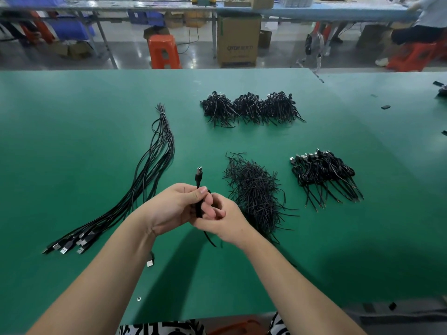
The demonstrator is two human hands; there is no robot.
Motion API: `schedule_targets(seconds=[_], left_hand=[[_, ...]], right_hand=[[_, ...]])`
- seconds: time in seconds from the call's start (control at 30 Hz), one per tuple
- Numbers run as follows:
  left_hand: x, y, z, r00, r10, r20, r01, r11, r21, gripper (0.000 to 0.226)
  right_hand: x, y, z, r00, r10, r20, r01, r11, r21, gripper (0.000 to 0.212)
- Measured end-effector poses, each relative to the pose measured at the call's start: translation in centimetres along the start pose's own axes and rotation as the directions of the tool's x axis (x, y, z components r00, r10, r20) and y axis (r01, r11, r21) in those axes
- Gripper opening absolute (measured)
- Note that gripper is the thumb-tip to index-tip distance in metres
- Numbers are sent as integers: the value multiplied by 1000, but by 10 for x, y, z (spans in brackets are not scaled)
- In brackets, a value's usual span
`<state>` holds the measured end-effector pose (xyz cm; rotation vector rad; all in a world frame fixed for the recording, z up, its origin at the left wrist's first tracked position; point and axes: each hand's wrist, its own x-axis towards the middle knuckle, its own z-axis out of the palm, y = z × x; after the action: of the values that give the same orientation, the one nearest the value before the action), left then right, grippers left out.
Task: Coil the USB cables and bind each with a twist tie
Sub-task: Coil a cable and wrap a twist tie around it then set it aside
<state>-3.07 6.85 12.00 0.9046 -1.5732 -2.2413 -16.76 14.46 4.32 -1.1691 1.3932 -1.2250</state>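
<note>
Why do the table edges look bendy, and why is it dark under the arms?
Head view: the wide-angle lens curves the green table edges; overhead light casts soft arm shadows toward the near edge; the floor behind shows glare; the hands and cable stay fairly sharp.

Factory assy floor: green workbench [96, 97], cable piles [251, 108], cartons [238, 39].
</note>
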Motion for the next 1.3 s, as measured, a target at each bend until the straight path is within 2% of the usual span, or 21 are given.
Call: schedule_targets(seconds=[0.17,0.2,0.23,0.27,0.3,0.33,0.37,0.4,0.47,0.57,0.67,0.87,0.97,1.07,1.13,1.23,1.3], left_hand=[[0,6,7,994,19,-111,-16,1000,27,38],[1,6,10,986,48,-161,-31,994,106,39],[2,5,12,969,104,-224,-44,966,256,39],[3,3,12,941,180,-287,-33,892,450,40],[4,2,12,903,267,-337,10,770,638,40],[4,1,11,869,341,-358,63,642,764,39],[4,0,11,852,381,-359,97,560,823,39],[3,0,11,851,385,-356,109,534,838,38],[4,-2,10,867,349,-356,121,545,829,38],[7,-4,10,877,334,-345,106,566,817,36],[7,-2,9,881,317,-351,49,676,735,37],[11,-1,5,875,314,-367,77,659,748,37],[10,-3,2,887,304,-349,53,683,729,36],[10,-5,0,894,294,-338,45,691,721,35],[13,-6,2,882,298,-366,104,634,766,36],[15,-9,7,826,392,-404,250,388,887,41],[14,-11,6,778,482,-402,285,299,911,40]], right_hand=[[1,-7,-2,997,-29,-76,23,996,-83,31],[1,-10,-2,994,-40,-105,25,989,-146,32],[0,-13,-3,990,-64,-128,35,975,-219,32],[-1,-17,-5,987,-94,-133,49,950,-307,31],[-2,-22,-7,986,-119,-113,63,911,-407,30],[-2,-26,-10,989,-129,-69,77,858,-508,28],[-2,-29,-11,992,-126,-16,92,795,-600,27],[-2,-33,-11,993,-115,29,104,728,-677,25],[-1,-36,-9,994,-89,58,102,638,-763,23],[-3,-38,-5,995,-80,58,94,585,-805,20],[-4,-41,-3,994,-89,57,98,579,-809,15],[-2,-38,4,998,-62,20,54,618,-785,19],[1,-34,4,998,-57,19,48,573,-818,28],[5,-30,6,999,-42,13,32,506,-862,26],[5,-29,7,1000,-17,20,25,480,-877,21],[4,-30,8,998,-5,61,56,456,-888,13],[4,-32,8,998,-9,65,61,458,-887,18]])
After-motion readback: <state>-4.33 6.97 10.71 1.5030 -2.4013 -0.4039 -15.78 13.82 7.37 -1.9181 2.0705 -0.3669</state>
